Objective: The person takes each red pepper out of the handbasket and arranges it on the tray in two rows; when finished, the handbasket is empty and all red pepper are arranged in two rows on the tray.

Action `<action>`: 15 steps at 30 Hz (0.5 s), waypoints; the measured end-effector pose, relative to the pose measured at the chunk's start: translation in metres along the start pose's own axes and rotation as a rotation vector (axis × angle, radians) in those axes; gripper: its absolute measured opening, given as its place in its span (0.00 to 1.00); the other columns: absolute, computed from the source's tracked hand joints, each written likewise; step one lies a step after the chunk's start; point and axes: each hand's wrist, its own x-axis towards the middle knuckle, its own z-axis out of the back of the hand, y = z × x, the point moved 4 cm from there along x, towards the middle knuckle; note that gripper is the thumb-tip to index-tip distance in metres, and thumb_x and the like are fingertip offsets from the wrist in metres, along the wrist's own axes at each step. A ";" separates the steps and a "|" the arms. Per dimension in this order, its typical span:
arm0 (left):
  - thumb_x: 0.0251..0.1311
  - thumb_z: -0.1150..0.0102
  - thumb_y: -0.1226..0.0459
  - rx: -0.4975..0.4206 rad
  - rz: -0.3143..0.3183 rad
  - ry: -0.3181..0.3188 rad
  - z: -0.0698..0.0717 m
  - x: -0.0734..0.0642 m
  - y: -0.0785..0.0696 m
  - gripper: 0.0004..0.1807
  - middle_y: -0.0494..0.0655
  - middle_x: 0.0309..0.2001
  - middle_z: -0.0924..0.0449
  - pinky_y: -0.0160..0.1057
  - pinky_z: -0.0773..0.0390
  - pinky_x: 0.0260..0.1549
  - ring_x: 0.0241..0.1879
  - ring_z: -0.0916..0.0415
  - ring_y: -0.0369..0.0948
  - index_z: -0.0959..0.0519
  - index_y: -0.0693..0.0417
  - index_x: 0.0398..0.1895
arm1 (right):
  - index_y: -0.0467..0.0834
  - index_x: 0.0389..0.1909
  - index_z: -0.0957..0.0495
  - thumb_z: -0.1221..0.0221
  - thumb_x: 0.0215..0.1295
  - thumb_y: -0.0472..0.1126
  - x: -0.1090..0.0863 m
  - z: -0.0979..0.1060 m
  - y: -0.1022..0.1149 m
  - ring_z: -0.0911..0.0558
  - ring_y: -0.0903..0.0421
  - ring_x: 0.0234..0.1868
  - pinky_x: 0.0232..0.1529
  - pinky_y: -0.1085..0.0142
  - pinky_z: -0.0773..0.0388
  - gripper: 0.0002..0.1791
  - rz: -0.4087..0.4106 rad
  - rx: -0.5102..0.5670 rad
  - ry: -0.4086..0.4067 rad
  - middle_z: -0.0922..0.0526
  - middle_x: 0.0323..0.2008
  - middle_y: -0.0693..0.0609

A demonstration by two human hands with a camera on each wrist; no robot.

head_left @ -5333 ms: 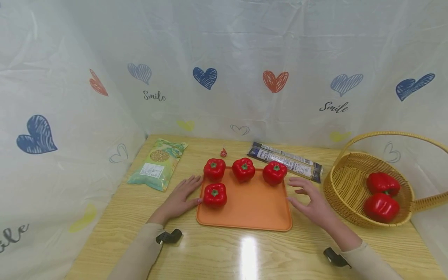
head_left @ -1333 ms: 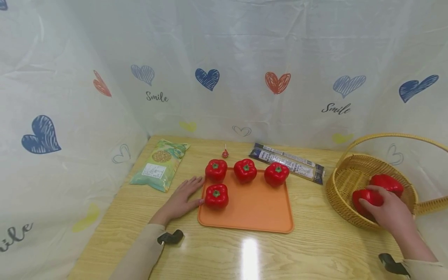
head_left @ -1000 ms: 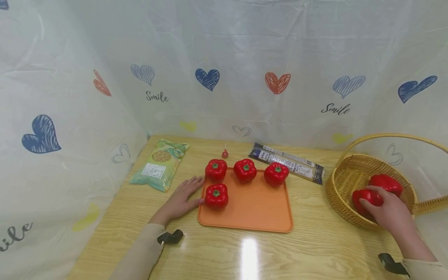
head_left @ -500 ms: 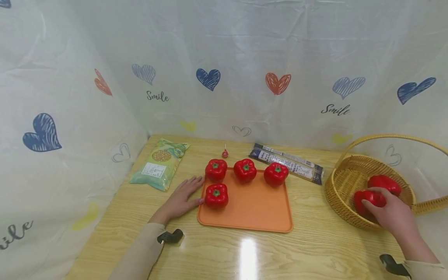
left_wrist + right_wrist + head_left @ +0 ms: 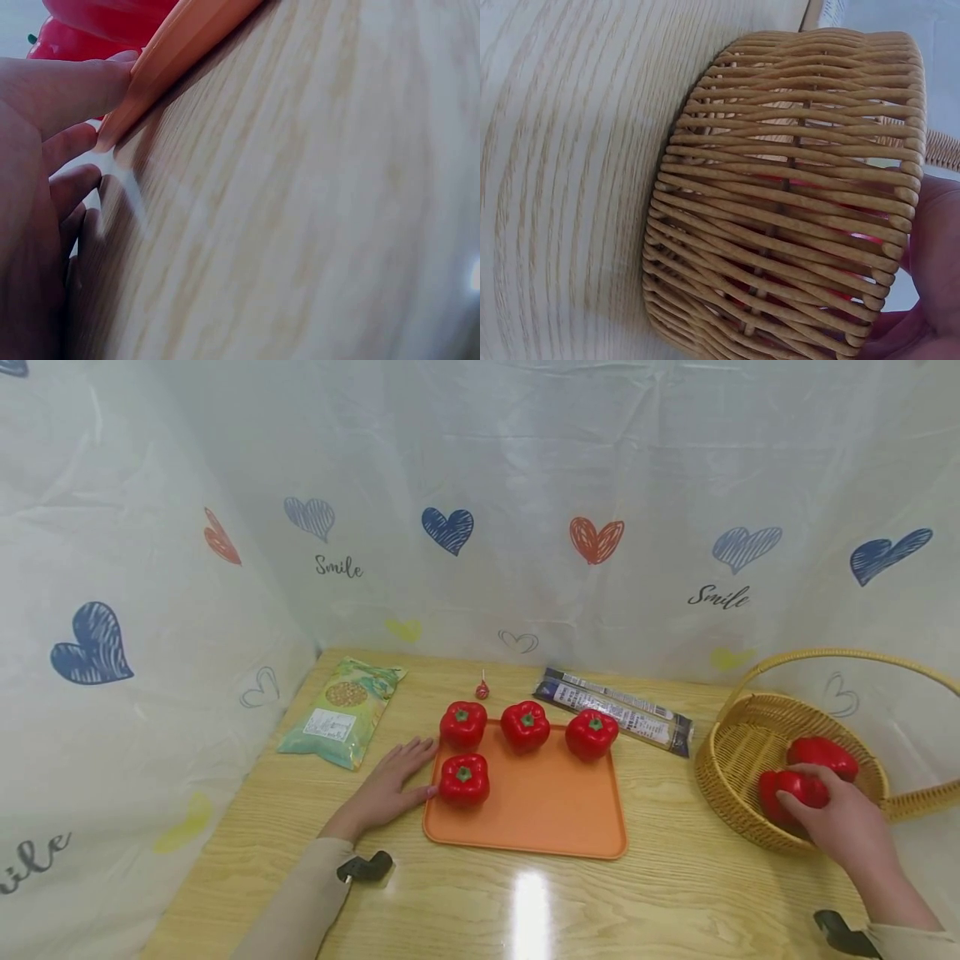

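Note:
My right hand (image 5: pixel 847 822) reaches into the wicker basket (image 5: pixel 720 797) and grips a red bell pepper (image 5: pixel 782 795), thumb on its near side. Behind it in the basket lies another red bell pepper (image 5: pixel 828 757). In the right wrist view the basket wall (image 5: pixel 780 202) hides most of the held pepper. My left hand (image 5: pixel 384 789) rests on the table with fingers extended, its thumb at the left edge of the orange tray (image 5: pixel 547 814). Several red bell peppers stand stem up on the tray: one front left (image 5: pixel 463 780), the others along the back edge (image 5: pixel 525 727).
A green bag of grain (image 5: pixel 337 714) lies at the back left. A wrapped lollipop (image 5: pixel 482 689) is behind the tray, and a long dark-ended packet (image 5: pixel 615 710) lies at the back right. The basket's tall handle (image 5: pixel 840 652) arches over it.
From beside the tray, my right hand has moved right into the basket and taken hold of the front pepper. Over the last second it barely shifts. My left hand stays at the tray.

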 end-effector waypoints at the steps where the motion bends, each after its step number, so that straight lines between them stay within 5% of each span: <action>1: 0.69 0.43 0.43 0.000 0.001 0.001 0.000 0.000 0.000 0.41 0.47 0.80 0.46 0.54 0.60 0.78 0.80 0.57 0.50 0.41 0.46 0.80 | 0.30 0.60 0.30 0.36 0.68 0.47 0.000 0.000 0.000 0.24 0.22 0.43 0.36 0.32 0.24 0.29 0.001 0.004 -0.003 0.26 0.49 0.17; 15: 0.68 0.43 0.44 -0.002 0.000 -0.001 0.001 -0.001 -0.001 0.41 0.47 0.80 0.46 0.54 0.59 0.78 0.80 0.57 0.50 0.41 0.47 0.80 | 0.32 0.62 0.30 0.35 0.68 0.48 -0.002 -0.007 0.004 0.29 0.22 0.48 0.37 0.28 0.24 0.31 0.031 0.100 -0.063 0.29 0.55 0.20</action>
